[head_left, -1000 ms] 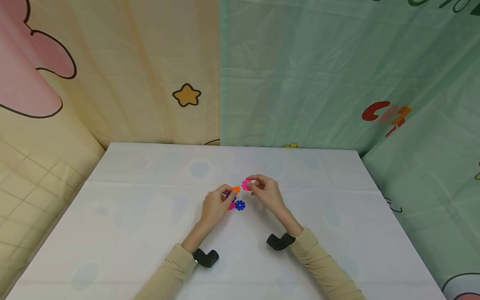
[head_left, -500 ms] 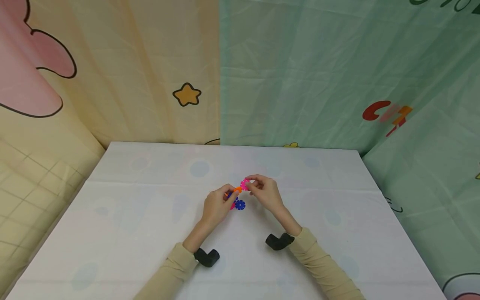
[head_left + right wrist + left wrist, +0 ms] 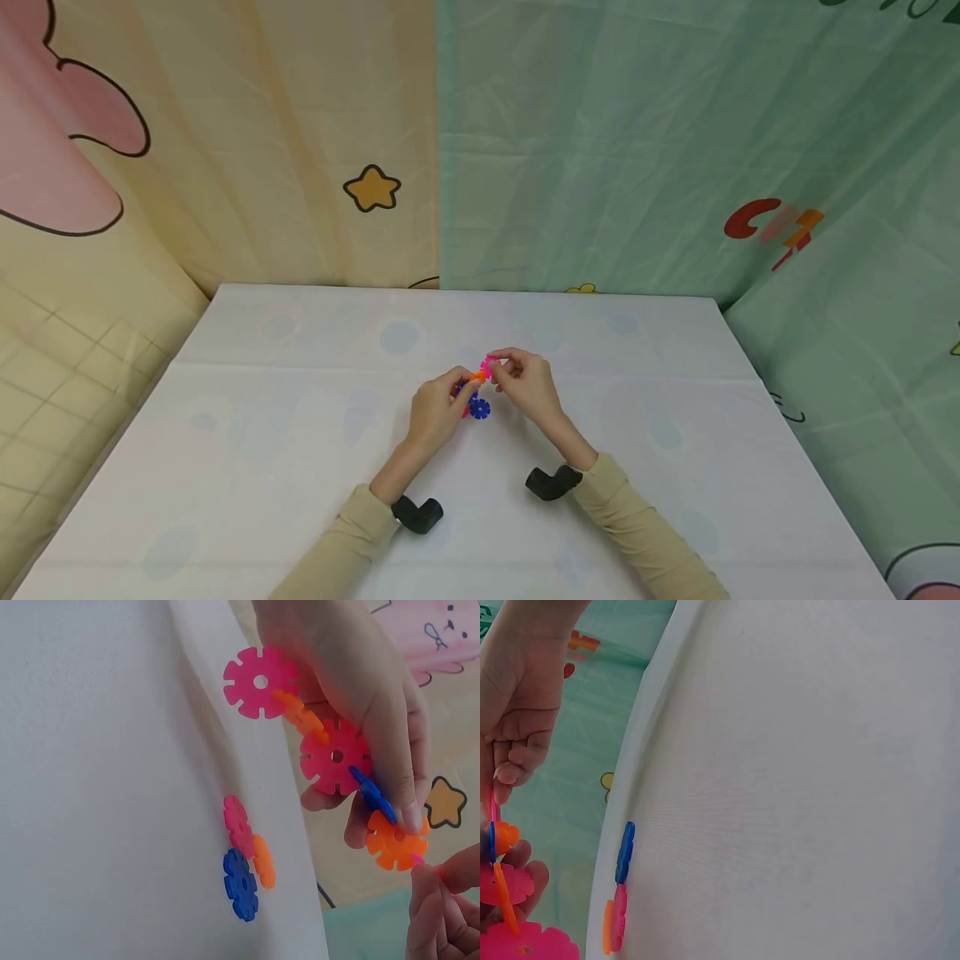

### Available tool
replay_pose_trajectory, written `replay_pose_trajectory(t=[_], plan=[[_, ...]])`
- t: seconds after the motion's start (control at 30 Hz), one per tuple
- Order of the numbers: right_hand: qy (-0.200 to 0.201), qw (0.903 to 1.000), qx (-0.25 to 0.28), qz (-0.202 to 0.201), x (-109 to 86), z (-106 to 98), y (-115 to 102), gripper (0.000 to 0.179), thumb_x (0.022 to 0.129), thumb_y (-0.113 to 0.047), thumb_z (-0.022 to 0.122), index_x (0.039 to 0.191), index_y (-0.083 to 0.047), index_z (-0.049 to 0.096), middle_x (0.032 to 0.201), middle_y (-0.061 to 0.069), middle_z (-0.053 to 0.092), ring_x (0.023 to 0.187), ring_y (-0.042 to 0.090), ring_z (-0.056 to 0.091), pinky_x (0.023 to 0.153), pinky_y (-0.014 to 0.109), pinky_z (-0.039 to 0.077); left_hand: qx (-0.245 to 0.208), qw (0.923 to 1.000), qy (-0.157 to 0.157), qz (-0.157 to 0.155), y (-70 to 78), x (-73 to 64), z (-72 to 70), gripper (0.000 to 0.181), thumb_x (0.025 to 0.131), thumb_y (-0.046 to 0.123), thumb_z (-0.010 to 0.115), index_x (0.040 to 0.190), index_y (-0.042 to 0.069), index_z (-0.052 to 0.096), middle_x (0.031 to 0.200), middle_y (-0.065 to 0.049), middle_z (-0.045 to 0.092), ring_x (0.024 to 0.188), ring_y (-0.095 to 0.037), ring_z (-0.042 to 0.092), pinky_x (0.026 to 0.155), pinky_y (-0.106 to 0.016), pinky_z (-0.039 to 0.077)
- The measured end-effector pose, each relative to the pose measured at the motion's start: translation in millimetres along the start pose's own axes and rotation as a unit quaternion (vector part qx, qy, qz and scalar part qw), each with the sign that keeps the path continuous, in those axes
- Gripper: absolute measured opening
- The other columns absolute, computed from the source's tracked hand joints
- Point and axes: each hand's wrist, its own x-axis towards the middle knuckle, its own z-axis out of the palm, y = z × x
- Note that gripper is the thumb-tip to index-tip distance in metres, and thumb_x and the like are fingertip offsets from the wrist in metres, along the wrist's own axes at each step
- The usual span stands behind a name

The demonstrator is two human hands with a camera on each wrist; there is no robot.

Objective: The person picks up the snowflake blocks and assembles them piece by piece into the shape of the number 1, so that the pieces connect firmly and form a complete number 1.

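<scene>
My left hand (image 3: pixel 435 412) pinches the orange end disc (image 3: pixel 394 851) of a chain of notched plastic snowflake discs. In the right wrist view the chain runs from a pink disc (image 3: pixel 244 690) through orange, pink and blue to that end, the discs slotted at angles. With thumb and fingertips my right hand (image 3: pixel 531 387) pinches another pink disc (image 3: pixel 489 367), its edge right at the orange disc's rim. Fingers hide most of this pink disc in the right wrist view. Below the hands, a blue disc (image 3: pixel 240 885), a pink disc (image 3: pixel 237 825) and an orange disc (image 3: pixel 264 862) lie on the table.
A white cloth with pale spots covers the table (image 3: pixel 300 500). Its far edge meets printed curtains, a yellow one (image 3: pixel 300 125) and a green one (image 3: pixel 600 150). Each wrist wears a black camera mount, the left mount (image 3: pixel 418 515) close above the cloth.
The hands have drawn together. The left hand's orange disc moved right and the right hand's pink disc slightly left, so the gap between them has closed. The loose discs stayed put.
</scene>
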Motion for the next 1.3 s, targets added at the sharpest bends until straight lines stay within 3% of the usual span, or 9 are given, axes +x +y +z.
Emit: replay_pose_trajectory(t=[0.33,0.43,0.57,0.87,0.97,1.17,1.3], plan=[[0.01,0.9995,0.03,0.004,-0.2,2.9,1.2,0.017,0.089,-0.007,0.065,0.103,0.001,0.069,0.066,0.017,0.066,0.062,0.04,0.065,0.047,0.019,0.045,-0.006,0.9999,0.016,0.003,0.6,1.3,0.9,0.012,0.091,0.021,0.066,0.093,0.009,0.068,0.07,-0.003,0.067,0.052,-0.005,0.047,0.049,-0.018,0.038],[0.007,0.9996,0.027,0.001,0.0,2.1,0.7,0.016,0.089,-0.006,0.064,0.102,0.001,0.07,0.065,0.016,0.065,0.061,0.04,0.064,0.045,0.019,0.041,-0.009,0.9998,0.016,0.007,0.0,1.5,1.2,0.012,0.091,0.021,0.066,0.093,0.009,0.068,0.072,-0.004,0.068,0.053,-0.006,0.049,0.049,-0.018,0.039],[-0.005,0.9995,0.027,0.015,0.4,0.2,1.0,0.016,0.088,-0.006,0.064,0.101,-0.001,0.071,0.061,0.012,0.064,0.06,0.039,0.064,0.044,0.019,0.035,-0.011,0.9999,0.008,0.005,-2.4,1.6,2.6,0.012,0.091,0.021,0.066,0.091,0.009,0.068,0.073,-0.003,0.069,0.056,-0.006,0.051,0.05,-0.018,0.039],[-0.014,0.9967,0.054,0.059,-0.2,-0.2,6.2,0.016,0.087,-0.006,0.065,0.101,-0.001,0.071,0.061,0.009,0.063,0.061,0.041,0.062,0.045,0.02,0.04,-0.032,0.9993,-0.017,0.009,-5.1,2.0,3.8,0.012,0.092,0.021,0.065,0.091,0.009,0.067,0.071,-0.006,0.068,0.055,-0.006,0.049,0.049,-0.018,0.041],[-0.012,0.9958,0.066,0.062,-0.5,0.8,7.2,0.016,0.087,-0.006,0.066,0.101,0.0,0.071,0.061,0.013,0.063,0.057,0.036,0.061,0.045,0.02,0.039,-0.03,0.9994,-0.017,0.01,-5.6,2.0,3.6,0.011,0.091,0.02,0.065,0.091,0.009,0.067,0.07,-0.005,0.067,0.054,-0.006,0.048,0.049,-0.018,0.04],[-0.011,0.9949,0.077,0.065,-1.0,2.7,7.2,0.018,0.088,-0.004,0.066,0.104,0.004,0.069,0.067,0.026,0.063,0.047,0.013,0.056,0.046,0.019,0.04,-0.02,0.9996,-0.018,0.008,-7.2,2.7,4.1,0.011,0.091,0.02,0.065,0.091,0.009,0.068,0.067,-0.005,0.065,0.053,-0.005,0.046,0.048,-0.018,0.037],[-0.017,0.9947,0.074,0.069,-6.0,-2.1,-11.8,0.019,0.088,-0.001,0.063,0.104,0.009,0.067,0.071,0.032,0.062,0.046,0.004,0.052,0.048,0.017,0.041,-0.023,0.9996,-0.014,0.008,-7.2,3.0,4.2,0.012,0.091,0.02,0.065,0.09,0.009,0.067,0.066,-0.005,0.065,0.052,-0.005,0.045,0.049,-0.018,0.036]])
